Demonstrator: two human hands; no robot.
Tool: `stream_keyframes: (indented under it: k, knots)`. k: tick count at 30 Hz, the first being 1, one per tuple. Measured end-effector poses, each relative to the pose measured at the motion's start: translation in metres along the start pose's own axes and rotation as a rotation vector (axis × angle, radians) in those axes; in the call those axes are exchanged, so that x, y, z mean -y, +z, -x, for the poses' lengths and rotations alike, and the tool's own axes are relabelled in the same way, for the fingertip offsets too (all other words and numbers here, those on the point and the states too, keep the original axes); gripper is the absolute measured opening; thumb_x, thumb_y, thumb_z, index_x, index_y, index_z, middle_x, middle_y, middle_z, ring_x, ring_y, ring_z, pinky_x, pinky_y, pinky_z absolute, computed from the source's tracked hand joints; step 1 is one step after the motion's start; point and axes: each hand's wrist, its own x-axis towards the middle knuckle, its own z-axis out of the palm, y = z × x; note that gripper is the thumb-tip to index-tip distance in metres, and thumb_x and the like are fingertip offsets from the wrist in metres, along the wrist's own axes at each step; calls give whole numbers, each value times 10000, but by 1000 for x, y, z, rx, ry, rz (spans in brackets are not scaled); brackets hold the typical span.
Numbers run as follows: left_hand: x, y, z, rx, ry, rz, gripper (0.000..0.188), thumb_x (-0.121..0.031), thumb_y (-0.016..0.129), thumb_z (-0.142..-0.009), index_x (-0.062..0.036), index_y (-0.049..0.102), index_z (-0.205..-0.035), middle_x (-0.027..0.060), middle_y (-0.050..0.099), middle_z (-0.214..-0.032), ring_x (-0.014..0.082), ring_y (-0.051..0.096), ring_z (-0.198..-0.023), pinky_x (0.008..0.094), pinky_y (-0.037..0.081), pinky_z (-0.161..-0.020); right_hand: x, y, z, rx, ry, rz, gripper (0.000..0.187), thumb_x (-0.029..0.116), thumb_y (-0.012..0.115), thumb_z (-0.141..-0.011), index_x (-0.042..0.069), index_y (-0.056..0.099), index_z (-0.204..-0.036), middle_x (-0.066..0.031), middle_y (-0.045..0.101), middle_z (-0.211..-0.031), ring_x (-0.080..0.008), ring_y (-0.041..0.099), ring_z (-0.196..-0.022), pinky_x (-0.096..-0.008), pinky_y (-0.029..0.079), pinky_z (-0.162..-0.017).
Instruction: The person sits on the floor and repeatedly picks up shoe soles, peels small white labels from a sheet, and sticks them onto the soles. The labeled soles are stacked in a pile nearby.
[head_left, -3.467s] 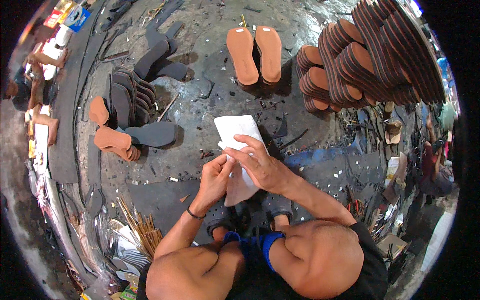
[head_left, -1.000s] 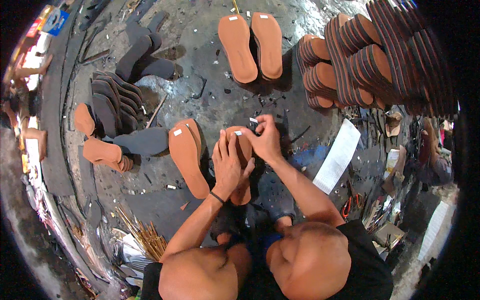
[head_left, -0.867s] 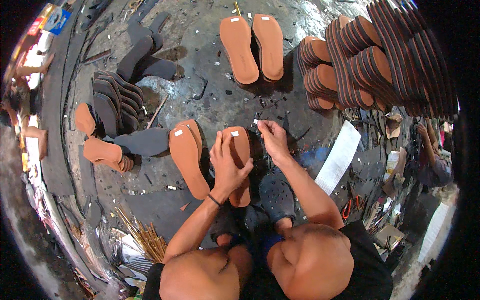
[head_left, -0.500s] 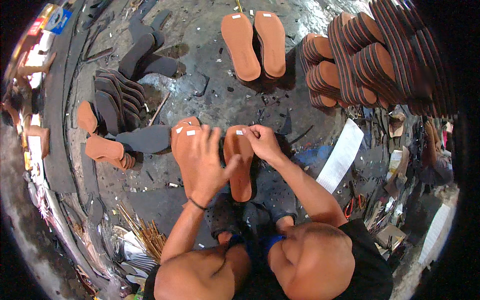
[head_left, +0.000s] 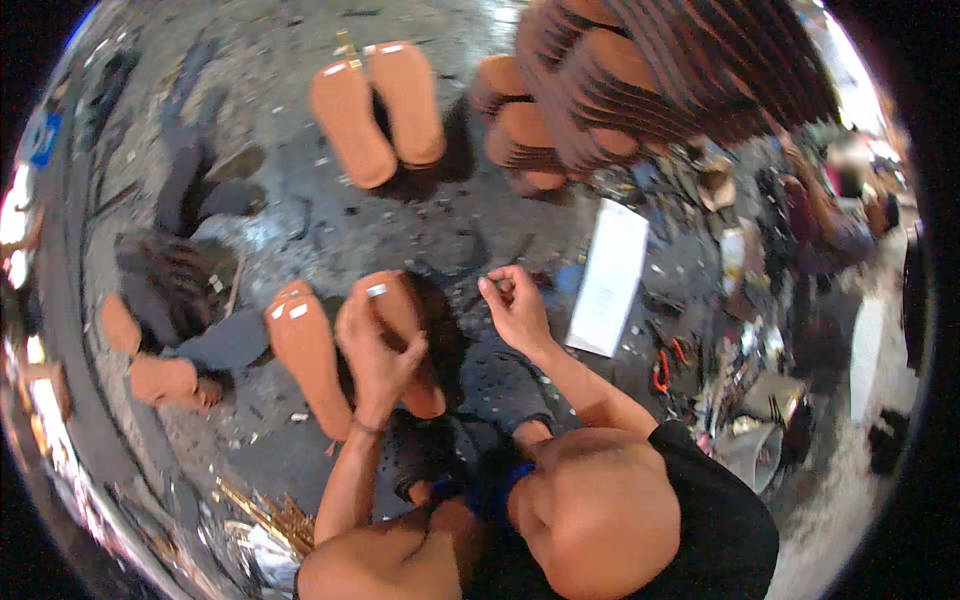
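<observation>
A tan shoe sole (head_left: 398,290) with a small white label near its top lies in front of me. My left hand (head_left: 378,355) is closed across it, fingers at its left side and thumb at its right. To the right, apart from the sole, my right hand (head_left: 517,312) hovers with thumb and fingertips pinched together; whatever may be between them is too small to make out. Left of the held sole lies a stack of tan soles (head_left: 305,350), its top one labelled too. Two more labelled tan stacks, a left one (head_left: 350,125) and a right one (head_left: 408,100), stand farther off.
Large piles of dark-edged soles (head_left: 690,70) rise at the far right. Below them lies a white sheet (head_left: 608,280), with an orange-handled tool (head_left: 662,370) nearby. Dark soles (head_left: 225,340) and scraps litter the left. Another person (head_left: 835,215) is at the right edge.
My left hand has come down from above the soles and closed on the labelled one. My right hand has drawn away from that sole's label. The whole view has shifted and tilted.
</observation>
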Motion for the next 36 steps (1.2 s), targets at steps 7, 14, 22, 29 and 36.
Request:
stream_keyframes:
  k: [7, 14, 22, 29, 36]
  knots:
    - [43, -68, 14, -228, -172, -230, 886, -265, 821, -695, -90, 391, -1450, 195, 332, -1489, 379, 288, -1390, 484, 279, -1125, -128, -166, 12, -572, 207, 455, 648, 301, 780, -788, -72, 483, -1227, -212, 511, -1191, -338, 481, -1127, -435, 408, -956]
    - [52, -71, 21, -217, -56, -450, 839, -346, 787, -772, -93, 381, -1461, 215, 273, -1539, 397, 217, -1436, 542, 237, -1131, -133, -170, 4, -251, 394, 132, 644, 252, 807, -743, -70, 517, -1220, -166, 595, -1056, -299, 584, -999, -400, 466, -898]
    - [-109, -66, -2, 89, 579, 25, 664, -55, 810, -637, 11, 535, -1238, 200, 607, -1156, 395, 575, -1106, 471, 456, -955, 94, -133, -2, 721, -612, 617, 190, 14, 585, -805, 49, 607, -990, -138, 638, -860, -335, 629, -937, -420, 452, -791]
    - [-78, -67, 9, 338, -69, 338, 495, -89, 723, -847, -5, 517, -1289, 176, 692, -1078, 250, 692, -953, 339, 532, -828, 197, -61, -21, 174, -1174, 420, 169, 173, 672, -815, 99, 630, -960, -80, 634, -863, -308, 619, -878, -389, 449, -797]
    - [-51, -61, 37, 341, -366, 942, 378, -67, 683, -897, 18, 568, -1246, 67, 680, -1074, 120, 650, -919, 271, 537, -826, 162, -36, 9, 522, -845, 228, 160, 206, 696, -826, 105, 701, -950, -18, 624, -925, -215, 578, -896, -355, 450, -813]
